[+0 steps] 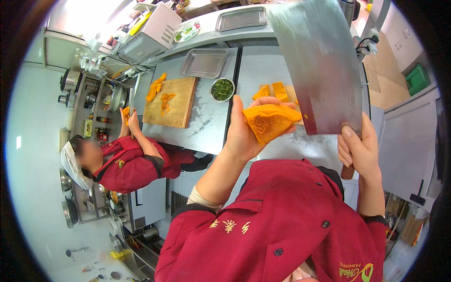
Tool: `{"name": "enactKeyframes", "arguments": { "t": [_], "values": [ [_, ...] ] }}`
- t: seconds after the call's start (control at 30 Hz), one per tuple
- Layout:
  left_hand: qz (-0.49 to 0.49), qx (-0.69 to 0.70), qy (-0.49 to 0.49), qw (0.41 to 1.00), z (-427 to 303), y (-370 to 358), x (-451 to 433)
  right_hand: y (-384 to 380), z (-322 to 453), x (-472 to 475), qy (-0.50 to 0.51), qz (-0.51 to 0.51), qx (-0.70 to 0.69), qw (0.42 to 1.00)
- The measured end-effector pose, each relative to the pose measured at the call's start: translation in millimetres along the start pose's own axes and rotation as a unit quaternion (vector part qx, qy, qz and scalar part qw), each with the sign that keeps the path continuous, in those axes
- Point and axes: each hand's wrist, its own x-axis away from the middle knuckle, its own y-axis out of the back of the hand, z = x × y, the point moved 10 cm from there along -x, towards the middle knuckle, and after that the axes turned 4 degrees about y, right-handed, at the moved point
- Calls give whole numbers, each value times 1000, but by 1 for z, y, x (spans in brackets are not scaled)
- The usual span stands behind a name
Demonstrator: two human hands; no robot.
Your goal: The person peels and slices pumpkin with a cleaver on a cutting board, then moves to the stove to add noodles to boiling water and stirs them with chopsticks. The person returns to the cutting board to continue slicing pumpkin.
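In my left hand (238,135) rests a wedge of orange pumpkin (269,125), its hollow, stringy inner side facing me. My right hand (361,148) grips a wide cleaver (319,70) by its wooden handle, with the broad blade raised upright and reaching to the top of the view. The blade's lower corner is just right of the pumpkin wedge; a small orange scrap clings to it. Beyond my left hand, cut pumpkin chunks (280,92) lie on a wooden cutting board (291,93), partly hidden by the blade and my hand.
To the left, a co-worker (127,164) holds pumpkin and a blade beside another cutting board (181,105) bearing pumpkin pieces (151,91) and scraps. A bowl of chopped greens (222,90) and a metal tray (206,63) stand on the steel worktop (208,120). A second tray (241,19) sits on the shelf.
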Motion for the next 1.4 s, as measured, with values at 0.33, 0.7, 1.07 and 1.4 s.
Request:
{"name": "enactKeyframes", "arguments": {
  "t": [0.33,0.7,1.07,1.4],
  "values": [
    [-51,42,-102,993,-45,4,-8,14,-56,30,-78,45,6,996],
    [25,44,-103,993,-50,-1,-11,20,-62,34,-94,42,22,994],
    [-60,8,-125,990,-54,8,-9,23,-68,34,-101,40,31,994],
    [-42,16,-116,992,-56,5,-9,27,-71,35,-101,45,42,993]
  ]
}}
